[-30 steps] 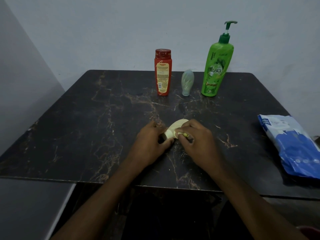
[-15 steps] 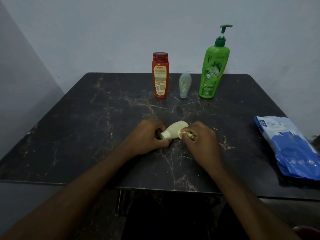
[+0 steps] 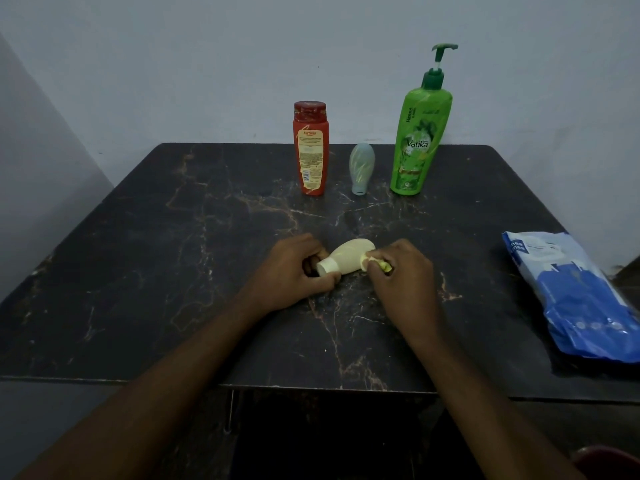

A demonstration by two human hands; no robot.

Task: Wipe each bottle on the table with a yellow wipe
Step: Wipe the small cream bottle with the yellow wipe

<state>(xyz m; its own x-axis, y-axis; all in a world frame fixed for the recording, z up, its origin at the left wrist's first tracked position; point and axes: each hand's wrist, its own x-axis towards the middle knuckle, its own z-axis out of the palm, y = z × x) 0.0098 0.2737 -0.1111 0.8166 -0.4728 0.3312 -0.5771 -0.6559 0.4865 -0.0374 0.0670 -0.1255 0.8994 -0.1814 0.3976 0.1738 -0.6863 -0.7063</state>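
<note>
A small cream bottle (image 3: 348,259) lies on its side at the middle of the dark marble table (image 3: 173,271), cap pointing left. My left hand (image 3: 298,271) grips its cap end. My right hand (image 3: 401,275) pinches a crumpled yellow wipe (image 3: 375,265) against the bottle's right side. At the back of the table stand a red bottle (image 3: 310,148), a small pale blue-green bottle (image 3: 361,168) resting on its cap, and a tall green pump bottle (image 3: 420,133).
A blue and white wipe packet (image 3: 571,296) lies near the table's right edge. A grey wall rises right behind the table's far edge. A dark red object (image 3: 609,462) shows at the bottom right corner.
The cream bottle has turned so more of its body and its white cap show. My right hand with the wipe has slid to the bottle's right side. The camera tilted slightly.
</note>
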